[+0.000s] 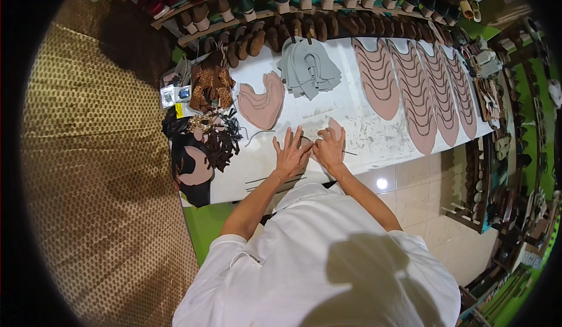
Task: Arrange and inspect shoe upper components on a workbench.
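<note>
Over the near edge of the white worktable (234, 177), both my hands work at a pink shoe-upper piece (335, 129). My left hand (290, 154) lies with its fingers spread, its thumb side against the near part of the piece. The fingers of my right hand (329, 149) are bent and pressed together on the piece, whose pointed end sticks out beyond them. A thin dark strip (349, 153) juts out to the right of that hand. Much of the piece is hidden under my hands. Several thin dark strips (275, 179) lie near my left forearm.
Overlapping pink pieces with dark edging (418, 104) lie in rows at right. Farther back are grey cut pieces (310, 69) and curved pink pieces (261, 105). Leopard-print pieces (212, 84) and dark straps (221, 150) crowd the left end. Shelves of shoes (304, 2) line the back.
</note>
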Available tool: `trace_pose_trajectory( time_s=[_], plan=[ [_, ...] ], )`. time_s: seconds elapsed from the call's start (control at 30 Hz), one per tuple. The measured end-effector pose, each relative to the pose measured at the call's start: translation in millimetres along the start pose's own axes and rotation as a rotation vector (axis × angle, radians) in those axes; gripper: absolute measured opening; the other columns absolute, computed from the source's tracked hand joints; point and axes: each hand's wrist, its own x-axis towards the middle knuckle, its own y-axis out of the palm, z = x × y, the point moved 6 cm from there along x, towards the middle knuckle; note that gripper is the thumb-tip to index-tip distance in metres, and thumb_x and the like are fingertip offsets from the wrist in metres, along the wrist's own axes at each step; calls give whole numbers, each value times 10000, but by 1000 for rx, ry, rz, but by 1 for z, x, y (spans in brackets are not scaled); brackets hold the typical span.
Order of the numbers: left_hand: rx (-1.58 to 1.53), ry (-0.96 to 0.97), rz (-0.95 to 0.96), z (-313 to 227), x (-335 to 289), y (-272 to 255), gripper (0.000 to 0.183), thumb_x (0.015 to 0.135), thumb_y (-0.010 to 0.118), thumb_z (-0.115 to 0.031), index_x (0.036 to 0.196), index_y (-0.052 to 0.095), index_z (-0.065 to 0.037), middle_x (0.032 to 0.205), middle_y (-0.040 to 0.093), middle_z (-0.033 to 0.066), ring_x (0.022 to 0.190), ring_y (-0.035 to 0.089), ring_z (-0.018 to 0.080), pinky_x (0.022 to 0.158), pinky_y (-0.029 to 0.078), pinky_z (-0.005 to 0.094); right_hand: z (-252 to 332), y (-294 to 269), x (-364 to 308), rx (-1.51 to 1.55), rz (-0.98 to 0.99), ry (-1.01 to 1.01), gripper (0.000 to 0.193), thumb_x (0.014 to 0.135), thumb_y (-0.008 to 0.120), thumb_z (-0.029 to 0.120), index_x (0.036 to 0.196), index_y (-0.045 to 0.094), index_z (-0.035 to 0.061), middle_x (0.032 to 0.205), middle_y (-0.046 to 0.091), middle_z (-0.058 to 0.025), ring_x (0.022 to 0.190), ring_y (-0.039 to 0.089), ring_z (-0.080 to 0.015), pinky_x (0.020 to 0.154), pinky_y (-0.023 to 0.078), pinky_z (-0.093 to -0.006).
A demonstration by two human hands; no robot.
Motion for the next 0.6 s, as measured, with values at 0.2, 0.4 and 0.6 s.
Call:
trace_pose_trajectory(
  time_s=[0.2,0.4,0.6],
  plan=[
    [-23,-46,-68,-1,-6,5,417,1019,573,-465,1427,628,-402,1770,78,74,1607,58,380,1136,67,809,-17,-16,-16,190,-96,12,190,837,771,273,970,827,148,1337,622,-53,1343,498,-265,1194,176,-649],
    [-41,-46,-29,1,-4,6,453,989,591,-525,1425,635,-409,1773,42,111,1601,28,419,1104,57,829,-36,-20,-34,153,25,35,250,863,778,224,1088,804,118,1379,592,-98,1387,460,-286,1213,178,-624],
    [-94,-16,-82,-1,-2,3,433,948,668,-451,1371,682,-359,1772,56,116,1596,60,423,1099,84,823,-37,-28,-31,210,-80,19,189,854,789,219,1025,819,143,1398,587,-81,1384,460,-281,1212,185,-607]
  ],
)
